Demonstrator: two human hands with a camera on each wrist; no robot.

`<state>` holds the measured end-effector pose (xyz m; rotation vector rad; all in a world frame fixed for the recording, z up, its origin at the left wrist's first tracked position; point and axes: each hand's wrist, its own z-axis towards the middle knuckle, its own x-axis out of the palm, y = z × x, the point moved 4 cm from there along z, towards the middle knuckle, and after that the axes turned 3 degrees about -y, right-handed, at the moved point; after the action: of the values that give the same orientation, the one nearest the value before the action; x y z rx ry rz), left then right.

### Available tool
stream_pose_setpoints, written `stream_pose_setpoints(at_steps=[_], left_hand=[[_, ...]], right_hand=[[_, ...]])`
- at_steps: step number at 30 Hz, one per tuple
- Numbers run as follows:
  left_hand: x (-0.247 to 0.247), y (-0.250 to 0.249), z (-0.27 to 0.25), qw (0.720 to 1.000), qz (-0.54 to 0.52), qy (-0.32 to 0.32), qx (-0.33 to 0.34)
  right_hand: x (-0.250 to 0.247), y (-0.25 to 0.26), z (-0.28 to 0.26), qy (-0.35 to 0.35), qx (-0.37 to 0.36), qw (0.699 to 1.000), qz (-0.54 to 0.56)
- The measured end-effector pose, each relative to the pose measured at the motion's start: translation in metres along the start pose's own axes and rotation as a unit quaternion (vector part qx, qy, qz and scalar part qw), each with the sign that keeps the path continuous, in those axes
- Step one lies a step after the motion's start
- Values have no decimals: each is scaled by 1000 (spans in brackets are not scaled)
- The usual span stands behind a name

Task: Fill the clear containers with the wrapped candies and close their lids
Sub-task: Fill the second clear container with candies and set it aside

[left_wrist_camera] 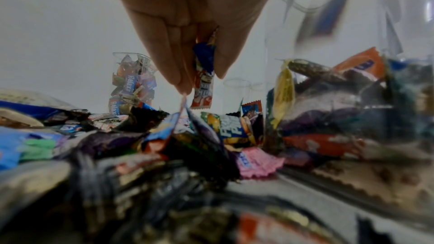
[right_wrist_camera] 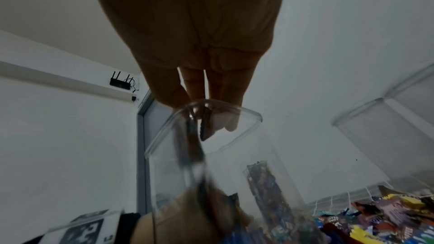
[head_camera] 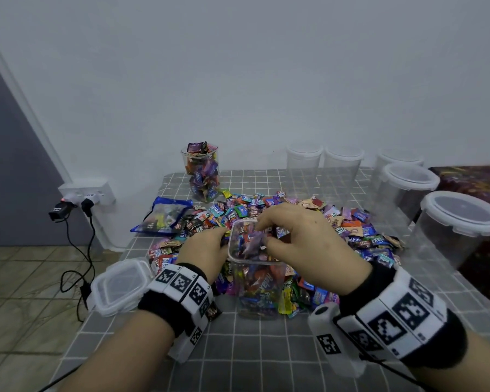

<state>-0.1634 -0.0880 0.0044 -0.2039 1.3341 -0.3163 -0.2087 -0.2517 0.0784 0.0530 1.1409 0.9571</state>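
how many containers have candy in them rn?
2: one front-centre under the right hand, nearly full; one full by the back wall. The lidded ones look empty.

The tabletop wears a grey cloth crossed by a white grid. On it the wrapped candies make a heap of many colours — purple, blue, red, orange, green, yellow. Left of the heap lies a blue-edged bag; the wristbands — black, with black-and-white square markers.
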Motion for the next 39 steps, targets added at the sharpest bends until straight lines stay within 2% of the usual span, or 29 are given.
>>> stream_pose_setpoints(at_steps=[6, 12, 17, 19, 21, 26, 30, 33, 39], left_hand=[[1, 2, 0, 1000, -14, -1, -5], [2, 3, 0, 1000, -12, 2, -6], [-6, 13, -2, 998, -43, -22, -26], [-11, 17, -5, 998, -45, -29, -38], [-19, 17, -6, 997, -57, -43, -37], [-55, -1, -11, 982, -142, -124, -18], [-78, -26, -18, 971, -185, -148, 25], [-82, -43, -23, 968, -202, -136, 67], [-66, -57, -27, 980, -121, -100, 120]], right_hand=[[-3, 0, -3, -13, 11, 999, 33], [-4, -3, -5, 12, 22, 998, 56], [-9, -13, -13, -74, 55, 990, 106], [-6, -23, -17, -45, 92, 986, 131], [2, -31, -20, 22, 138, 976, 166], [21, -35, -29, 122, 192, 945, 235], [29, -38, -31, 115, 204, 937, 261], [29, -40, -29, 106, 204, 934, 272], [30, -44, -28, 93, 197, 935, 280]])
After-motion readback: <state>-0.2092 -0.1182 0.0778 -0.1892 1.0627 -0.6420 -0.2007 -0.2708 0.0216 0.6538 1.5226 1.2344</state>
